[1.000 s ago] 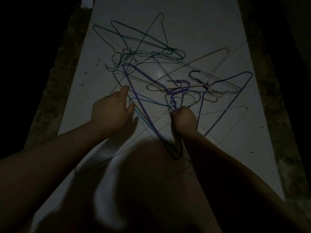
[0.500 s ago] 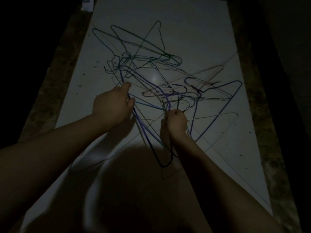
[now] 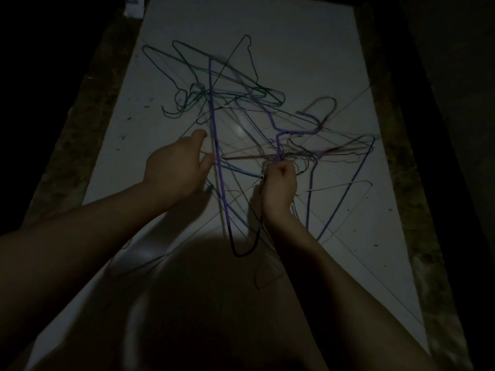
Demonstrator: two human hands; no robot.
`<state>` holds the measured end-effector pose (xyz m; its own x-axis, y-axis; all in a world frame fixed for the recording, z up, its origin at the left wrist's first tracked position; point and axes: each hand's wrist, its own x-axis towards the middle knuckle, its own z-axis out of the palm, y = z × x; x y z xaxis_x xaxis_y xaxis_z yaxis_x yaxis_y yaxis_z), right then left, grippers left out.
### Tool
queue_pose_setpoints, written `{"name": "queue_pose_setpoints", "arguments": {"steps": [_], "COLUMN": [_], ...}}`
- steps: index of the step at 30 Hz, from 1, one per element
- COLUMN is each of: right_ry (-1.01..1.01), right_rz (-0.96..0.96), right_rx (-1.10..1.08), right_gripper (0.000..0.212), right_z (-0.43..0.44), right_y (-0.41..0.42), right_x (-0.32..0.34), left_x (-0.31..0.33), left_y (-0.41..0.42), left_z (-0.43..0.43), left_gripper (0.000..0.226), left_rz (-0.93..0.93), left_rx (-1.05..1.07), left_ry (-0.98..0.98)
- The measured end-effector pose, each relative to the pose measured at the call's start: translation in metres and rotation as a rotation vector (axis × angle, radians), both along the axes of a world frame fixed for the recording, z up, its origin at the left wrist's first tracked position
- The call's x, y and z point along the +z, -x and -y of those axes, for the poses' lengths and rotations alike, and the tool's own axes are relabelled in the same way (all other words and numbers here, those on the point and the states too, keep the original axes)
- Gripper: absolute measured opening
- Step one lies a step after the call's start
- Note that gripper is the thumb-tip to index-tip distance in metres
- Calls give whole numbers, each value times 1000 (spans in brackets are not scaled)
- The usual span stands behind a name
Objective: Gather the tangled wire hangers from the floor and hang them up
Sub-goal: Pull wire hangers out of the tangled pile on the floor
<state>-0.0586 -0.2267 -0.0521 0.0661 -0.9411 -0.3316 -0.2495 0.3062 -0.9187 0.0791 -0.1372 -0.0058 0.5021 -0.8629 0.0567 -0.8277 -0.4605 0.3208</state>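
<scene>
Right hand (image 3: 278,183) fists a bunch of hangers (image 3: 199,89) to lift them together; left hand (image 3: 174,170) steadies the purple hanger (image 3: 213,124), though I can't tell its grip

No readable text, label or number shows anywhere.

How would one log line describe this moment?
phase: untangling | right hand: grip on neck of purple wire hanger | left hand: beside it, grip unclear | tangled wire hangers: on white floor sheet

Hangers (image 3: 278,141): blurred at the right hand (image 3: 278,184); wires indistinguishable.
Sheet (image 3: 294,36): near edge lost in shadow.
White scrap (image 3: 134,6): cut by top edge.
</scene>
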Motion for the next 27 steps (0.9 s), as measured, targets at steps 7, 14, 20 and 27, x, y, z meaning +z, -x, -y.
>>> {"name": "queue_pose_setpoints", "arguments": {"steps": [7,14,20,27], "right_ry": [-107,-311,-255,-377], "right_rz": [6,109,315,-29], "right_rx": [41,56,-61,27], "right_gripper": [25,24,26,19], "right_z": [-6,-13,6,34], "right_y": [5,6,-9,-19], "right_x": [6,2,22,27], "left_x": [4,3,6,12], "left_y": [-7,-1,3,4], "left_z": [-2,-2,-2,-1], "left_gripper": [46,45,43,36], "left_rz": [-13,-2,-3,-45], "left_rx": [21,-6,-5,-19], "left_ry": [29,23,29,80]}}
